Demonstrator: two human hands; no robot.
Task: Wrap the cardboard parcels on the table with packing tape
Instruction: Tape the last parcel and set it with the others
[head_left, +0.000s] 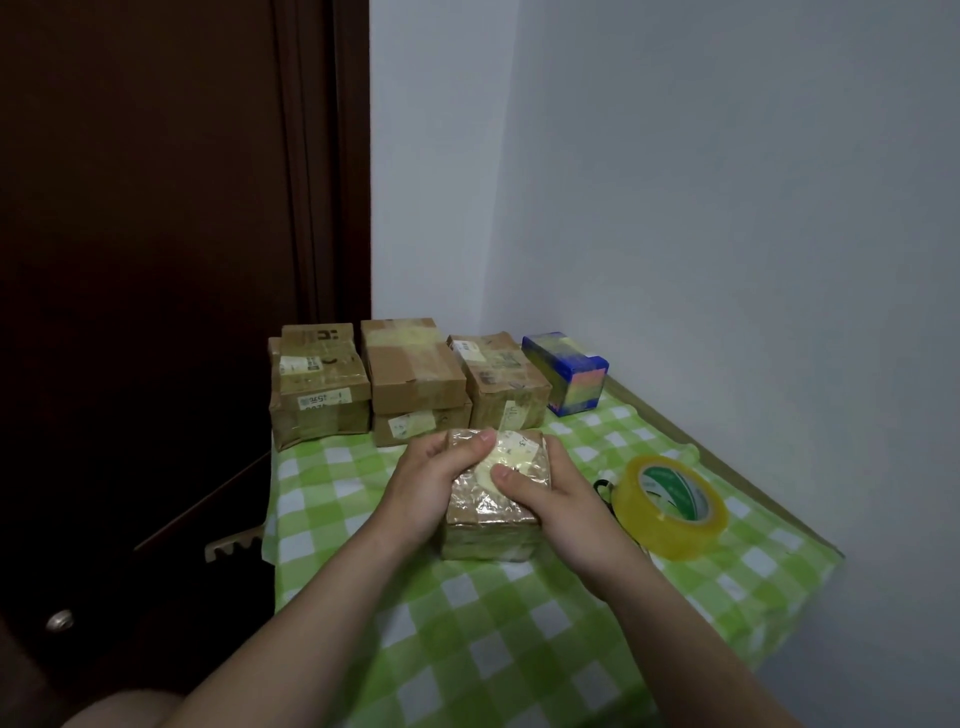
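Note:
A small cardboard parcel (491, 512), shiny with clear tape, stands in the middle of the table. My left hand (423, 486) grips its left side, thumb lying across the top. My right hand (553, 501) holds its right side, thumb pressing on the top face. A roll of yellowish packing tape (670, 506) lies on the green checked tablecloth (498, 623) to the right of the parcel, apart from both hands.
Several taped cardboard boxes (415, 374) stand in a row at the table's far edge, with a blue box (566, 371) at their right end. A dark object (602, 488) lies behind the tape roll. A brown door (156, 260) is left, white walls right.

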